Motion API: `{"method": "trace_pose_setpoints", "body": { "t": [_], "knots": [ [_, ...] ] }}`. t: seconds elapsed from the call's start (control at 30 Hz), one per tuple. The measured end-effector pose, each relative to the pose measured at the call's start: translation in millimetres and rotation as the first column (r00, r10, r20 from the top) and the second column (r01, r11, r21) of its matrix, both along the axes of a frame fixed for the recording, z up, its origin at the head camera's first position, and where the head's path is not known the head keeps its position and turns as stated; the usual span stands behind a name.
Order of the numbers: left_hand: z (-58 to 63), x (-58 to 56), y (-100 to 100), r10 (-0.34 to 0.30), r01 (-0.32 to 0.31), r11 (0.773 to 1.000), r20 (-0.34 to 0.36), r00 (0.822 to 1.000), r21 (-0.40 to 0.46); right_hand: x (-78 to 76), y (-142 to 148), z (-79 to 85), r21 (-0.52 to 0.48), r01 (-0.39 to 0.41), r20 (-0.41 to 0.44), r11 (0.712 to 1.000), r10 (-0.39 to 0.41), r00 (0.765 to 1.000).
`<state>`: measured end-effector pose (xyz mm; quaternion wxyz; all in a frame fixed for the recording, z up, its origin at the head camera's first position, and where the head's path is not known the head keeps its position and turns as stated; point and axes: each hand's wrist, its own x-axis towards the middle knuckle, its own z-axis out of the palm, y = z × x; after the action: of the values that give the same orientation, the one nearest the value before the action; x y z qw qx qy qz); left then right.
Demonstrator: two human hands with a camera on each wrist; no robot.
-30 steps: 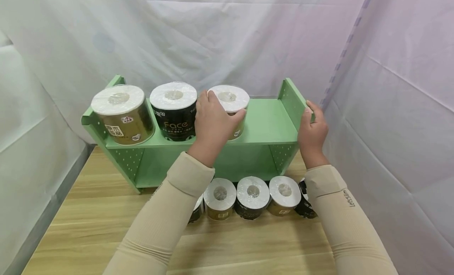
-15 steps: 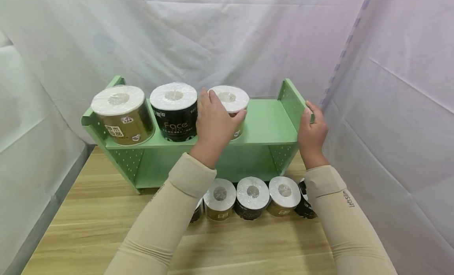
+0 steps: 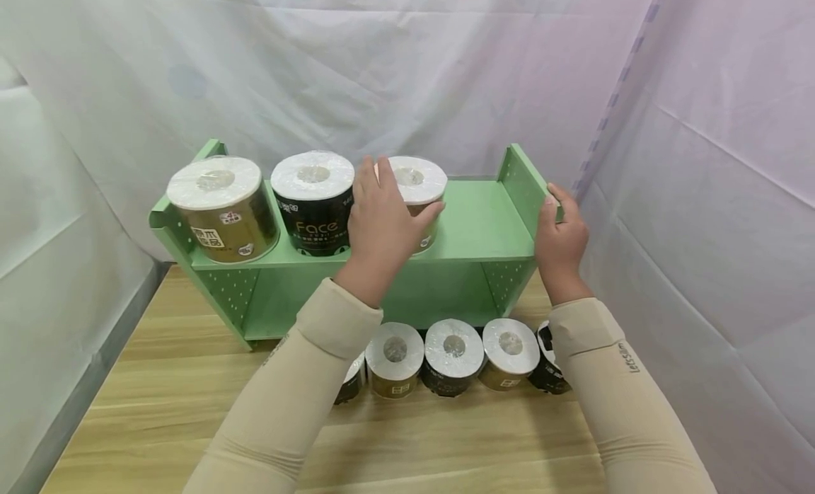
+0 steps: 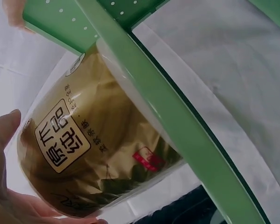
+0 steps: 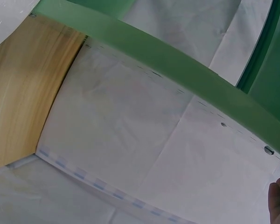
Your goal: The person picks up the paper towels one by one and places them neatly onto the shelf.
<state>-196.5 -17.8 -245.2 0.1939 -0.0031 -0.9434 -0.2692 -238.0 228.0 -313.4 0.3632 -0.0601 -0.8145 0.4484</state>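
Observation:
On the top board of a green two-tier shelf [image 3: 484,218] stand three wrapped toilet paper rolls: a gold roll [image 3: 226,228] at the left end, a black roll [image 3: 318,218] marked "Face", and another gold roll [image 3: 420,186]. My left hand [image 3: 385,221] is at this third roll, fingers straight along its left side and thumb at its front right, partly hiding it. The left wrist view has that gold roll [image 4: 88,135] upright on the board, thumb slightly apart from it, fingers by its lower side. My right hand [image 3: 560,243] grips the shelf's right side panel [image 3: 525,186].
In front of the shelf, a row of toilet paper rolls, black and gold, stands on the wooden table [image 3: 407,444]; a middle one is black [image 3: 452,363]. My left sleeve [image 3: 305,366] partly covers the leftmost. White cloth [image 3: 407,69] hangs behind and at both sides.
My left hand's fingers have straightened a little at the third roll. The rolls stay where they were, and my right hand keeps its grip on the side panel.

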Motion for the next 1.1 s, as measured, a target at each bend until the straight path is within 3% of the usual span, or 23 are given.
{"method": "trace_pose_setpoints", "body": {
  "t": [0.2, 0.33, 0.4, 0.53, 0.6, 0.7, 0.83, 1.1],
  "knots": [
    [-2.6, 5.7, -8, -0.04, 0.023, 0.986, -0.102, 0.994, -0.163, 2.5, 2, 2.5, 0.025, -0.014, 0.037, 1.0, 0.013, 0.999],
    [-6.2, 10.0, -13, -0.079, 0.032, 0.972, -0.197, 0.977, -0.233, 4.0, 3, 3.6, 0.035, -0.023, 0.055, 0.999, 0.021, 0.998],
    [-9.1, 11.8, -16, -0.108, 0.04, 0.968, -0.267, 0.958, -0.25, 5.1, 3, 4.2, 0.035, -0.032, 0.065, 0.999, 0.03, 0.997],
    [-17.4, 14.1, -21, -0.171, 0.062, 0.963, -0.418, 0.892, -0.262, 7.6, 4, 6.6, 0.023, -0.057, 0.086, 0.998, 0.055, 0.995],
    [-21.4, 15.4, -24, -0.195, 0.075, 0.962, -0.468, 0.862, -0.262, 8.9, 4, 8.2, 0.021, -0.07, 0.096, 0.997, 0.068, 0.993],
    [-26.3, 18.0, -28, -0.224, 0.091, 0.958, -0.511, 0.83, -0.272, 11.1, 5, 10.5, 0.016, -0.095, 0.1, 0.995, 0.093, 0.991],
    [-32.4, 21.8, -33, -0.253, 0.102, 0.951, -0.545, 0.799, -0.291, 13.0, 6, 12.1, 0.013, -0.123, 0.1, 0.992, 0.121, 0.988],
    [-47.9, 28.2, -45, -0.288, 0.09, 0.933, -0.572, 0.768, -0.348, 14.9, 7, 11.7, 0.035, -0.121, 0.076, 0.992, 0.118, 0.99]
  ]
}}
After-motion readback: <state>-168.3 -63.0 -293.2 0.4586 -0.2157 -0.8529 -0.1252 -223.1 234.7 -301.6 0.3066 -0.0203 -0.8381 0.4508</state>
